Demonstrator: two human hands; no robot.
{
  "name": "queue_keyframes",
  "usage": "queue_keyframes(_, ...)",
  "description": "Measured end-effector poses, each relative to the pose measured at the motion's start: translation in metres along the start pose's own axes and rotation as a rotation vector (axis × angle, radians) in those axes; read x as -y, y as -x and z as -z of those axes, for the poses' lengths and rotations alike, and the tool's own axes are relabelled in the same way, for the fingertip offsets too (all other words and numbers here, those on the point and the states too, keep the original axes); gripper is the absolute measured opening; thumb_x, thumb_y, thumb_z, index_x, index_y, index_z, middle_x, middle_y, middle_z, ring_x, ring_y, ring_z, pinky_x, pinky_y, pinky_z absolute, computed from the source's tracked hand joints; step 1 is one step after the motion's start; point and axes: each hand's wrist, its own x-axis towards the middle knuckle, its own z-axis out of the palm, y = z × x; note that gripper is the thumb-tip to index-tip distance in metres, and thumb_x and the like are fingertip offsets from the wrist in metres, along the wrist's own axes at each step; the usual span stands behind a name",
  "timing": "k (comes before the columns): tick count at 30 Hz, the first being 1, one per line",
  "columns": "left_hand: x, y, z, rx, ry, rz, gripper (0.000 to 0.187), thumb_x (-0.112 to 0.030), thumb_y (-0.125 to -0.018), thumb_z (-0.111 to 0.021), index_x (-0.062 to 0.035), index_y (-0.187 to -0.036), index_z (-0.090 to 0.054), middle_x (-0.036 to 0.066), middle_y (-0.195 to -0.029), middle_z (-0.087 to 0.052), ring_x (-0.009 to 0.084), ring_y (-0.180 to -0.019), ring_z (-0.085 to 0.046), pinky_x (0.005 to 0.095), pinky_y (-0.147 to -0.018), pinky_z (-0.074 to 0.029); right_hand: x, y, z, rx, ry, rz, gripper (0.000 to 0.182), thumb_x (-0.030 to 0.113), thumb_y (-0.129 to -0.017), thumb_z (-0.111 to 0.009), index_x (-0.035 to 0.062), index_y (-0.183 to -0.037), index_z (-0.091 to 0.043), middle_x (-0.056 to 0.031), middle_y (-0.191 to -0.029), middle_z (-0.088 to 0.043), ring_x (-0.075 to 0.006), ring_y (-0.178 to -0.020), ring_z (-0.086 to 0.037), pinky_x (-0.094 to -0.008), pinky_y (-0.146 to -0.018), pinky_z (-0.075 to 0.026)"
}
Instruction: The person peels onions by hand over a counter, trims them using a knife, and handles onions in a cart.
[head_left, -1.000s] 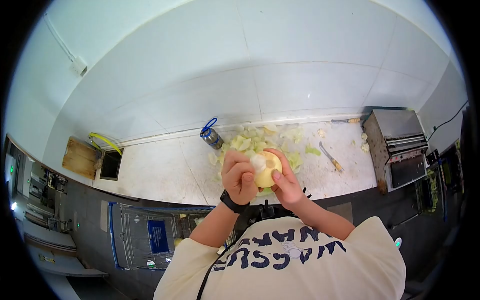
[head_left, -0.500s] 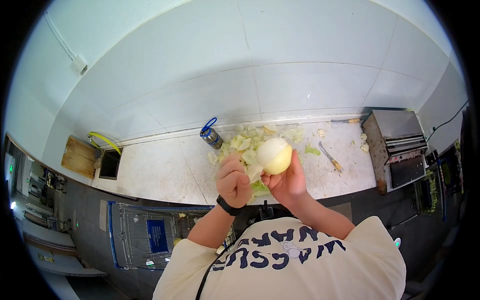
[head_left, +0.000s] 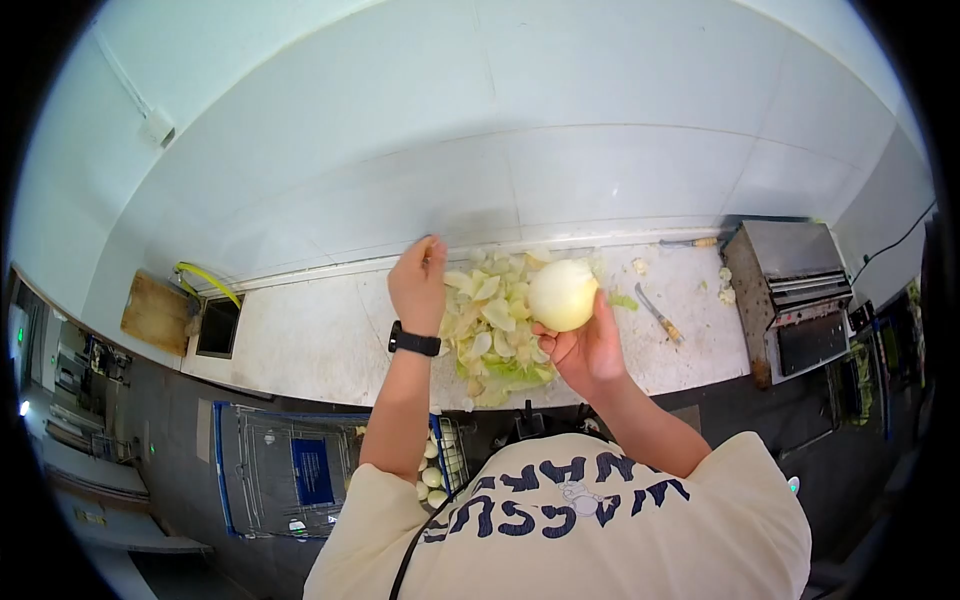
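Note:
A large, round, pale onion with a smooth, peeled-looking surface rests in the fingers of my right hand, held above the counter. My left hand is raised apart from it, to the left, its fingers curled; whatever may be in them is hidden. A black watch is on the left wrist. Beneath and between the hands lies a heap of pale yellow and green onion peels. The metal bottle with the blue loop is covered by my left hand.
On the white counter lie a curved knife with a wooden handle and another knife by the wall. A metal appliance stands at the right end. Below left is a wire cart holding several pale onions.
My left hand has moved from beside the onion up and to the left, over the bottle. The onion has turned in my right hand, and its loose-looking outer layer no longer shows.

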Motion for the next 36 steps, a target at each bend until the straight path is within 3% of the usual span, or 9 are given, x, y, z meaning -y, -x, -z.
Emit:
queue_keyframes(3, -0.009, -0.002, -0.011, 0.11, 0.031, 0.096, 0.033, -0.025, -0.097, -0.06, -0.0027, -0.121, -0.064, 0.016, -0.105, -0.069, 0.0223, -0.075, -0.066, 0.0311, -0.072, -0.051, 0.003, 0.003, -0.013, 0.07, 0.163, 0.123, 0.06, 0.044, -0.098, -0.049, 0.0131, -0.147, -0.032, -0.0106, -0.127, -0.055, -0.0255, -0.101, -0.063, -0.0322, -0.077, -0.051)
queue_keyframes(7, -0.025, 0.006, -0.006, 0.277, -0.021, -0.101, 0.026, -0.02, -0.092, -0.064, -0.0018, -0.111, -0.065, 0.019, -0.111, -0.066, 0.0314, -0.09, -0.067, 0.0383, -0.079, -0.052, 0.004, 0.007, -0.008, 0.132, 0.296, 0.158, 0.081, 0.05, -0.089, -0.06, 0.0135, -0.15, -0.023, -0.0133, -0.13, -0.052, -0.0311, -0.099, -0.064, -0.0349, -0.071, -0.052)
queue_keyframes(10, -0.065, 0.022, 0.008, 0.207, 0.257, -0.352, 0.022, -0.013, -0.084, -0.069, -0.0048, -0.105, -0.066, 0.014, -0.104, -0.067, 0.0318, -0.092, -0.065, 0.0395, -0.079, -0.052, 0.009, 0.01, -0.004, 0.121, 0.378, 0.119, 0.081, 0.056, -0.087, -0.059, 0.0112, -0.146, -0.028, -0.012, -0.124, -0.054, -0.027, -0.096, -0.064, -0.0344, -0.065, -0.052)
queue_keyframes(14, -0.099, 0.026, 0.014, 0.229, 0.326, -0.848, 0.02, -0.018, -0.084, -0.068, -0.0067, -0.1, -0.067, 0.01, -0.1, -0.066, 0.0296, -0.088, -0.06, 0.0399, -0.076, -0.049, 0.012, 0.009, -0.001, 0.18, 0.427, 0.091, 0.069, 0.051, -0.092, -0.055, 0.0101, -0.142, -0.031, -0.0089, -0.12, -0.056, -0.0193, -0.083, -0.065, -0.0291, -0.059, -0.051)
queue_keyframes(17, -0.094, 0.031, 0.014, 0.13, 0.312, -0.881, 0.02, -0.023, -0.086, -0.066, -0.0056, -0.095, -0.063, 0.011, -0.094, -0.063, 0.0288, -0.081, -0.057, 0.0386, -0.072, -0.046, 0.01, 0.009, -0.01, 0.17, 0.48, 0.078, 0.066, 0.052, -0.093, -0.051, 0.0077, -0.139, -0.035, -0.0085, -0.11, -0.059, -0.0161, -0.073, -0.063, -0.0264, -0.052, -0.049)
queue_keyframes(20, -0.095, 0.036, 0.014, 0.127, 0.397, -0.769, 0.026, -0.03, -0.08, -0.067, -0.0062, -0.086, -0.06, 0.009, -0.088, -0.06, 0.0292, -0.077, -0.053, 0.0392, -0.068, -0.043, 0.005, 0.013, -0.015, 0.142, 0.5, 0.018, 0.065, 0.055, -0.094, -0.049, 0.0052, -0.134, -0.041, -0.008, -0.098, -0.061, -0.0139, -0.061, -0.06, -0.0247, -0.045, -0.046)
queue_keyframes(22, -0.092, 0.044, 0.011, 0.138, 0.457, -0.74, 0.029, -0.034, -0.083, -0.062, -0.0055, -0.083, -0.058, 0.011, -0.085, -0.057, 0.0289, -0.074, -0.05, 0.0391, -0.066, -0.04, 0.001, 0.014, -0.017, 0.094, 0.47, -0.045, 0.065, 0.057, -0.094, -0.047, 0.0042, -0.131, -0.043, -0.0073, -0.09, -0.061, -0.0125, -0.054, -0.057, -0.0242, -0.04, -0.044)
queue_keyframes(32, -0.099, 0.049, 0.015, 0.224, 0.511, -0.7, 0.031, -0.036, -0.087, -0.056, -0.0055, -0.079, -0.054, 0.01, -0.08, -0.05, 0.0268, -0.07, -0.043, 0.0383, -0.065, -0.035, 0.0, 0.013, -0.02, 0.098, 0.542, -0.064, 0.073, 0.067, -0.089, -0.046, 0.005, -0.127, -0.049, -0.0049, -0.087, -0.06, -0.0081, -0.053, -0.055, -0.0206, -0.035, -0.039)
queue_keyframes(36, -0.088, 0.051, 0.009, 0.099, 0.537, -0.717, 0.025, -0.029, -0.087, -0.055, -0.0057, -0.078, -0.055, 0.011, -0.081, -0.051, 0.0267, -0.07, -0.044, 0.0375, -0.067, -0.035, -0.002, 0.014, -0.021, 0.086, 0.495, -0.064, 0.074, 0.068, -0.088, -0.046, 0.0067, -0.129, -0.047, -0.0042, -0.089, -0.06, -0.0081, -0.055, -0.055, -0.0213, -0.035, -0.037)
